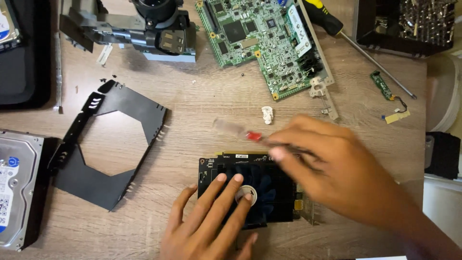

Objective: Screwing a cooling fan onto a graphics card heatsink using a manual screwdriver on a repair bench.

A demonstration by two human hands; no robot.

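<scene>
A black graphics card (284, 192) with a dark blue fan lies on the wooden table (202, 101) near the front edge. My left hand (211, 221) rests flat on it, fingers spread over the fan and its round silver hub sticker (245, 193). My right hand (332, 168) hovers over the card's upper right part, gripping a small screwdriver (240, 132) with a clear and red handle; it is blurred and points up and left. The card's right side is hidden under that hand.
A black plastic frame (103, 149) lies at left, beside a hard drive (17, 188). A green circuit board (262, 41), a black drive mechanism (144, 26), a yellow-handled screwdriver (346, 33), a bit case (409, 24) and a small white lump (267, 114) lie farther back.
</scene>
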